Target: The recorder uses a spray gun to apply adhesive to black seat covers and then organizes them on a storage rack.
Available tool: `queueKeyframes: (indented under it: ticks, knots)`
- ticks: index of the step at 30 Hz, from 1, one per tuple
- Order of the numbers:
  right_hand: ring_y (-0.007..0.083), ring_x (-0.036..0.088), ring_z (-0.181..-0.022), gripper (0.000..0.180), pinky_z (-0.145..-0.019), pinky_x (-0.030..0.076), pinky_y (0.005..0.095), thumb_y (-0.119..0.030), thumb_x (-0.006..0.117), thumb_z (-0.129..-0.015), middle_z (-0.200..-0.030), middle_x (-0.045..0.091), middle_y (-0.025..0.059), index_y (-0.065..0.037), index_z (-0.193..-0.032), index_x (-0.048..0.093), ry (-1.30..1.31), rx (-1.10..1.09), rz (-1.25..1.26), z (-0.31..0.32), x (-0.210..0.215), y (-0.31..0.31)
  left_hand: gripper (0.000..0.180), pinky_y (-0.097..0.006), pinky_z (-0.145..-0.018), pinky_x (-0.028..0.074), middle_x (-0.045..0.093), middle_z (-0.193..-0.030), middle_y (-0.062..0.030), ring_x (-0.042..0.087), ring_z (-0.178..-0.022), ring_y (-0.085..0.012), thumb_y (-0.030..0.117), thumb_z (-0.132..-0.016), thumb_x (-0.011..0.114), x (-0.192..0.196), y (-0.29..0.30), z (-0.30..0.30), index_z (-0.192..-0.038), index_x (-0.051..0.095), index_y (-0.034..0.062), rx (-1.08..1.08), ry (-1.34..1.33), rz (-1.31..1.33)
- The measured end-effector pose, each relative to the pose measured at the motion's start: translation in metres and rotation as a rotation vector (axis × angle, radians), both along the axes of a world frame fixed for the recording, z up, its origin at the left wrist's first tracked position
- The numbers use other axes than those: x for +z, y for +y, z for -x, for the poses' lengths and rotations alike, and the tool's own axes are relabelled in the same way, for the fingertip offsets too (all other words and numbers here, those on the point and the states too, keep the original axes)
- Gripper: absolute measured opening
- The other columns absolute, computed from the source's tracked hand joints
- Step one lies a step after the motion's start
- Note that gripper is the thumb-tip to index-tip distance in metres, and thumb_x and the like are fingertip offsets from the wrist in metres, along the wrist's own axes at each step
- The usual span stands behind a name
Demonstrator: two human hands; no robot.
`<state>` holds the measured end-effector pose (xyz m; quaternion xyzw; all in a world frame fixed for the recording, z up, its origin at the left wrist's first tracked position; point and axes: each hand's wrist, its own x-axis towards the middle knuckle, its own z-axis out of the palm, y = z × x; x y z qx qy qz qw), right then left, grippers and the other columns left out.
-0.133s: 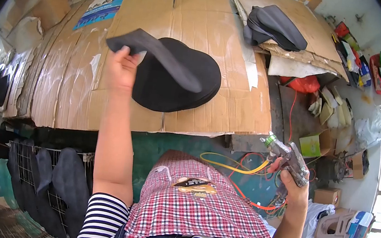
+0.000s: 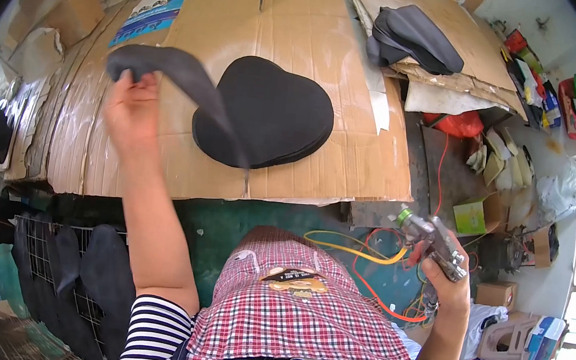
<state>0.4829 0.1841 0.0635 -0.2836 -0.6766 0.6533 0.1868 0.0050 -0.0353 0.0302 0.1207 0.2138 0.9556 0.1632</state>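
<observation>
My left hand (image 2: 136, 107) grips one end of a limp dark grey sheet piece (image 2: 179, 74), raised over the cardboard and blurred along its length. Its loose end hangs toward a stack of black rounded pieces (image 2: 274, 113), lying on the cardboard-covered table (image 2: 349, 151). Away from the table's front edge, on the right, my right hand (image 2: 445, 275) is wrapped round a metal spray gun (image 2: 434, 245) with a green ring at its front. A yellow hose (image 2: 358, 255) and an orange hose (image 2: 387, 309) run near the gun.
More dark pieces (image 2: 417, 37) lie folded on a second cardboard surface at the back right. At the lower left, several dark pieces (image 2: 104, 272) hang over a wire rack (image 2: 41, 258). A plastic stool (image 2: 502, 343) and boxes stand on the right.
My left hand has moved left with the dark grey piece, drawing it off most of the black stack. My right hand and the spray gun have barely moved.
</observation>
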Motion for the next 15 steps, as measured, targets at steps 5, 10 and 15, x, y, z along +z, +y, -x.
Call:
queueKeyframes:
  ticks: [5,10,15]
  knots:
    - [0.0144,0.059,-0.075,0.060,-0.069,0.048,0.0279,-0.020,0.075,-0.076,-0.087,0.062,0.0086,0.003,-0.125,0.050,0.039,0.083,-0.034,0.003,0.007,0.003,0.016,-0.034,-0.076,0.047,0.062,-0.097,-0.0144,0.056,-0.078,-0.0218,-0.004,-0.085,0.053,0.019,-0.075,-0.006,-0.101,0.055,-0.0057,0.166,-0.036,-0.080]
    - [0.0138,0.058,-0.072,0.056,-0.068,0.048,0.0269,-0.021,0.072,-0.079,-0.082,0.061,0.0060,0.005,-0.124,0.050,-0.089,-0.140,-0.207,-0.001,0.026,0.013,0.009,-0.032,-0.077,0.047,0.061,-0.087,-0.0136,0.056,-0.079,-0.0216,-0.004,-0.087,0.052,-0.008,-0.149,-0.006,-0.094,0.056,-0.0056,0.225,-0.031,-0.069]
    - [0.0148,0.059,-0.074,0.056,-0.068,0.049,0.0284,-0.011,0.072,-0.076,-0.083,0.062,0.0076,0.006,-0.124,0.049,-0.080,0.102,-0.075,-0.002,0.033,0.010,0.012,-0.033,-0.079,0.048,0.062,-0.091,-0.0159,0.059,-0.081,-0.0236,-0.003,-0.090,0.047,-0.023,-0.176,-0.025,-0.098,0.055,-0.0080,0.356,-0.034,-0.037]
